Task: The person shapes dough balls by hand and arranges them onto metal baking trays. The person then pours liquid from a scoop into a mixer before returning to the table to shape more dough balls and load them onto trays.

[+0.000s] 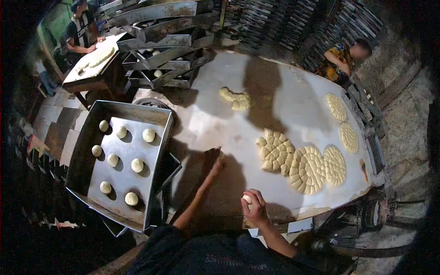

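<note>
My right hand (256, 211) is closed around a pale dough ball (248, 199) near the front edge of the table. To its left, my left hand (219, 166) is stretched out over the tabletop, in shadow and blurred, so its fingers do not show clearly. Right of my hands lie rounds of dough cut into small pieces: a partly broken-up one (276, 152), a larger one (308, 169) and a narrower one (334, 166). A short curved group of cut pieces (235, 99) sits farther back. On my left, a metal tray (166, 133) holds several spaced dough balls (137, 165).
Two more cut rounds (336, 107) (349, 137) lie by the table's right edge, near a small wooden-handled tool (363, 169). Stacked trays (158, 43) rise at the back left. One person (80, 34) works at a side table; another (341, 59) is beyond the right corner.
</note>
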`<action>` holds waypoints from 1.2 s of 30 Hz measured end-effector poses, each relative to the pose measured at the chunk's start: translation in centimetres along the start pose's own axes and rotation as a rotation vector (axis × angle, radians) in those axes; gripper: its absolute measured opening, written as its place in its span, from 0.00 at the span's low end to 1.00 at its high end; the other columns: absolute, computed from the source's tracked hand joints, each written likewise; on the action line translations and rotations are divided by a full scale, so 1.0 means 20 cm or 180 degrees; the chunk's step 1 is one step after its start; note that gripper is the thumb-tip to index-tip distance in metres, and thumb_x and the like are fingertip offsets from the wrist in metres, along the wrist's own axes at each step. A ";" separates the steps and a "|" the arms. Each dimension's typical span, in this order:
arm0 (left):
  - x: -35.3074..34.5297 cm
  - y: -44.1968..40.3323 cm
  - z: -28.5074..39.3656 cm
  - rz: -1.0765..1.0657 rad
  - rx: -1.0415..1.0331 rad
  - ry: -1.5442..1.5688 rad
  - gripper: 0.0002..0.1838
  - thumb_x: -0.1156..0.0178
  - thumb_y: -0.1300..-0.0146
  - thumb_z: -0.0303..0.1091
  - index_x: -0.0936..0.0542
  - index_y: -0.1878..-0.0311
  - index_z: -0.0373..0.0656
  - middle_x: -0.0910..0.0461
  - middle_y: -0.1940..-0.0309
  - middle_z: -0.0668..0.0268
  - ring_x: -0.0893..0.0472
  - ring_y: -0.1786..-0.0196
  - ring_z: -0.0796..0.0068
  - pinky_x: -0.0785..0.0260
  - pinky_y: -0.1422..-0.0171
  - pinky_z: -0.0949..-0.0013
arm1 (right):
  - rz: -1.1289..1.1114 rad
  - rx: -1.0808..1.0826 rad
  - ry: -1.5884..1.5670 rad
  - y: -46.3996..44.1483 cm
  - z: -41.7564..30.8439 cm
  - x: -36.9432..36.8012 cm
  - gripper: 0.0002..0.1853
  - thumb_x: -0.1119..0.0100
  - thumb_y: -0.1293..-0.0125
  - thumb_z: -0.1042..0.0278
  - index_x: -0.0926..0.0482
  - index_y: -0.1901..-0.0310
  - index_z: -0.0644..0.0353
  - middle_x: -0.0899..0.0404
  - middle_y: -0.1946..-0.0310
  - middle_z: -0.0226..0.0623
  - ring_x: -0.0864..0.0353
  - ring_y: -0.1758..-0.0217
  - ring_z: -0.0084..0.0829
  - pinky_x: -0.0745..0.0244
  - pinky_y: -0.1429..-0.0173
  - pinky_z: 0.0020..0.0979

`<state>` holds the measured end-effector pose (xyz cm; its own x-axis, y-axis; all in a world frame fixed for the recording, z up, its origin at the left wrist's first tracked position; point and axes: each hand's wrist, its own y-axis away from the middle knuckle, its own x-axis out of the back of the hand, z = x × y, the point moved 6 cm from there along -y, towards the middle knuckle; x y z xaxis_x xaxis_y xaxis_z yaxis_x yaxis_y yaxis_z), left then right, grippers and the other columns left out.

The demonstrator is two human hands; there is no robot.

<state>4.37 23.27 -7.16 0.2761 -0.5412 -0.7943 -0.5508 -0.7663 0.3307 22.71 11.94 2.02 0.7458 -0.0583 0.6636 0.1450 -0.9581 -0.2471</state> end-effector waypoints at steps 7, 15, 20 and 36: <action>0.04 0.30 -0.14 0.1064 0.5862 1.0768 0.29 0.46 0.34 0.22 0.41 0.31 0.37 0.30 0.40 0.53 0.28 0.40 0.58 0.36 0.37 0.63 | 0.0199 -0.0103 0.0305 0.05 0.23 -0.16 0.09 0.39 0.43 0.73 0.24 0.61 0.65 0.25 0.58 0.48 0.23 0.52 0.52 0.28 0.44 0.46; -0.12 0.73 -0.27 0.0102 0.5156 1.0614 0.29 0.41 0.41 0.21 0.35 0.35 0.41 0.30 0.44 0.49 0.28 0.43 0.47 0.35 0.37 0.57 | 0.0031 0.0862 0.0765 0.06 0.43 -0.19 0.03 0.45 0.47 0.77 0.27 0.70 0.63 0.27 0.66 0.48 0.26 0.56 0.53 0.30 0.45 0.49; -0.15 0.71 -0.26 -0.0083 0.5589 1.0364 0.24 0.38 0.43 0.23 0.30 0.42 0.38 0.28 0.50 0.50 0.26 0.46 0.50 0.33 0.39 0.56 | 0.0581 0.0678 0.1043 -0.21 0.29 -0.28 0.03 0.45 0.44 0.76 0.29 0.73 0.63 0.27 0.70 0.46 0.29 0.64 0.50 0.33 0.57 0.45; 0.10 0.57 -0.49 -0.0705 0.5717 0.9676 0.17 0.37 0.44 0.21 0.26 0.52 0.36 0.24 0.58 0.53 0.24 0.57 0.57 0.30 0.51 0.62 | -0.0399 0.0981 -0.0116 -0.15 0.33 -0.27 0.03 0.46 0.44 0.80 0.29 0.69 0.64 0.29 0.67 0.46 0.28 0.56 0.49 0.31 0.46 0.47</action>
<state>6.48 10.05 0.01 -0.8062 -0.3364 0.4867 0.1869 -0.9253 -0.3300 22.51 16.96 -5.49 0.7317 0.0699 0.6780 0.4227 -0.8269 -0.3708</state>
